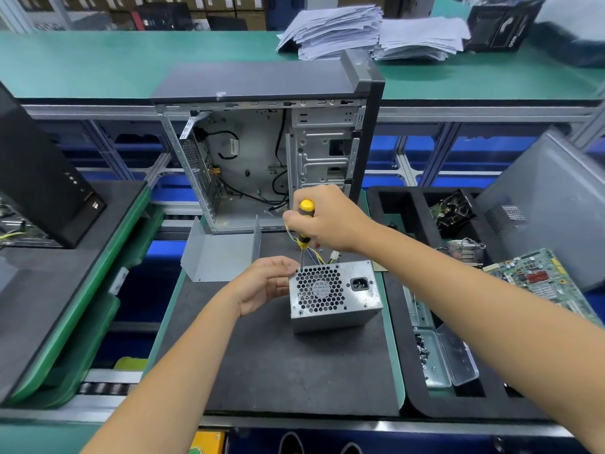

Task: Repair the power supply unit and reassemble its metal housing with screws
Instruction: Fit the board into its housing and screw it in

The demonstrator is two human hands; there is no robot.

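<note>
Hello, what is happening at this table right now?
A person is working on a grey power supply box standing on a dark mat. The right hand grips a yellow screwdriver, with its tip at the box's upper left corner, by the fan grille. The left hand steadies the box's side. An open computer case stands behind.

Dark mat [278, 365]: open surface in front of and left of power supply unit [334, 296]; bent metal cover [219, 253] blocks rear-left; open computer case [268, 152] walls off rear; foam parts tray [422, 371] borders right edge.
</note>
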